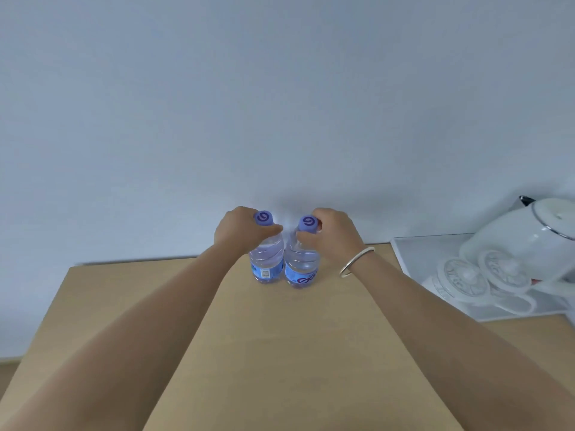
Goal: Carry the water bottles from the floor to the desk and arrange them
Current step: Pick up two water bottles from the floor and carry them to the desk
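On the desk (280,337), two upright bottles side by side, left grip (239,228) pinching left bottle (267,259) neck, right grip (333,231) right bottle (301,265) neck

There are two water bottles, the left bottle (267,259) and the right bottle (301,265), each with one purple cap, two hands, the left hand (239,227) and the right hand (334,230), one bracelet (354,262), one table (280,353), one white tray (410,256), one white kettle (525,234) and two lidded white cups (460,276).
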{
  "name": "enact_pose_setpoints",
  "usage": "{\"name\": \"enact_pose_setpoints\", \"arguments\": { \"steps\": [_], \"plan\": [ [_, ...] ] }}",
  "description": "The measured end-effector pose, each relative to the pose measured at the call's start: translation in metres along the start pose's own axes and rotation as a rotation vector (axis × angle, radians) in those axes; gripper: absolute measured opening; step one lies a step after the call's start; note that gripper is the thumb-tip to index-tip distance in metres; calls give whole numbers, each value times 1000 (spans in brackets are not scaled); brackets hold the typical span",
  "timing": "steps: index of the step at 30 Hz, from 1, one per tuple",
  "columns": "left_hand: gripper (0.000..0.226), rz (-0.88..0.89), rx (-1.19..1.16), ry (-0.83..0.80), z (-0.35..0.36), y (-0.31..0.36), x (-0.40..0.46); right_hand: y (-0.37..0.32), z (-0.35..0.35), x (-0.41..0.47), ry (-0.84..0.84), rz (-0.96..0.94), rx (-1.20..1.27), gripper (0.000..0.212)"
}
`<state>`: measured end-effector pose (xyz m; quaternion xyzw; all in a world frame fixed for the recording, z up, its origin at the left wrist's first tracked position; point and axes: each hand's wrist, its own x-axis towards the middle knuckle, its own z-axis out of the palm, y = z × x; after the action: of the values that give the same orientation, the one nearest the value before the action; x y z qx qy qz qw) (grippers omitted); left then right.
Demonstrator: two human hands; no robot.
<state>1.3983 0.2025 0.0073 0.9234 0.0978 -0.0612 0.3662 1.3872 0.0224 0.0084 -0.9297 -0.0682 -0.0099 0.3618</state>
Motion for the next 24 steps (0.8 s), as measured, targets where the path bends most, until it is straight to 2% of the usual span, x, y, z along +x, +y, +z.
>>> {"name": "enact_pose_setpoints", "arguments": {
  "steps": [4, 6, 11, 14, 17, 20, 22, 24],
  "plan": [
    [45, 46, 1, -1, 6, -2, 2, -3, 2, -5, -31, 25, -67, 29],
    [42, 70, -1, 18, 10, -4, -2, -5, 5, -9, -6, 47, -73, 29],
    [20, 63, -6, -6, 13, -16, -22, -10, 11, -16, 59, 86, -89, 27],
    [31, 85, 2, -10, 12, -23, -33, -10, 15, -24, 47, 90, -146, 32],
    [31, 62, 112, 27, 7, -24, -44, -4, 19, -38, -9, 139, -237, 46],
    [35, 55, 291, 22, 7, -13, -61, 6, 21, -55, -47, 196, -295, 41],
    [34, 113, 375, -8, 13, 2, -76, 12, 18, -68, -39, 238, -317, 36],
    [30, 195, 403, -56, 21, 21, -90, 20, 12, -84, -22, 288, -291, 39]
  ]
}}
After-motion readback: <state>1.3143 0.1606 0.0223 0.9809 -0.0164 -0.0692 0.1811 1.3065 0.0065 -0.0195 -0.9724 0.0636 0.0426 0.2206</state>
